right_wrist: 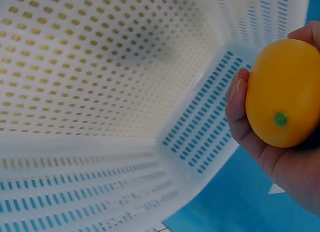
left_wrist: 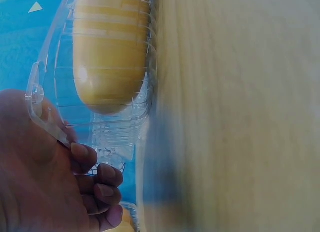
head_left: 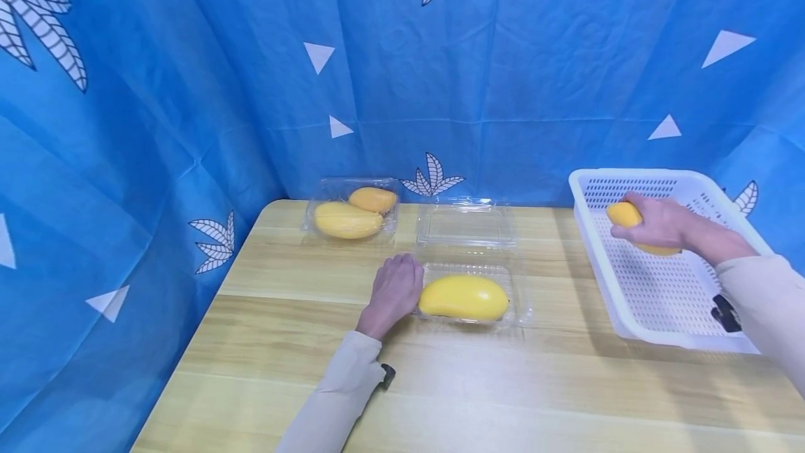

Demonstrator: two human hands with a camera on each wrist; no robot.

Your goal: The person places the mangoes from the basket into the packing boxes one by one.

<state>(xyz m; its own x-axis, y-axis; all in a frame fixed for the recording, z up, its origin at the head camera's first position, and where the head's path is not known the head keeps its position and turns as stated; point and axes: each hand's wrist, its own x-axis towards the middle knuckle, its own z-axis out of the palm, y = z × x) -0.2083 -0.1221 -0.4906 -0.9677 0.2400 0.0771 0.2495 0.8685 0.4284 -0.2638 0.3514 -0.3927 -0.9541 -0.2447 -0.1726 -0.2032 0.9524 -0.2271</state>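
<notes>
My left hand [head_left: 397, 289] pinches the left rim of an open clear plastic container [left_wrist: 37, 94], its fingers curled beside the rim. A large yellow mango [head_left: 465, 298] lies in that container's base. Its clear lid [head_left: 465, 224] lies folded back behind it on the table. Over at the right, my right hand [head_left: 657, 221] grips an orange-yellow mango [right_wrist: 282, 94] with a green stem spot, above the white basket [right_wrist: 165, 152]. Part of the fruit shows below the hand in the head view; the palm hides the rest.
A second clear container [head_left: 327, 191] stands at the back left, with a yellow mango [head_left: 348, 220] and a smaller orange one [head_left: 373, 199] inside. Blue patterned cloth [head_left: 534, 75] hangs behind the wooden table [head_left: 283, 369]. The basket's raised walls surround the right hand.
</notes>
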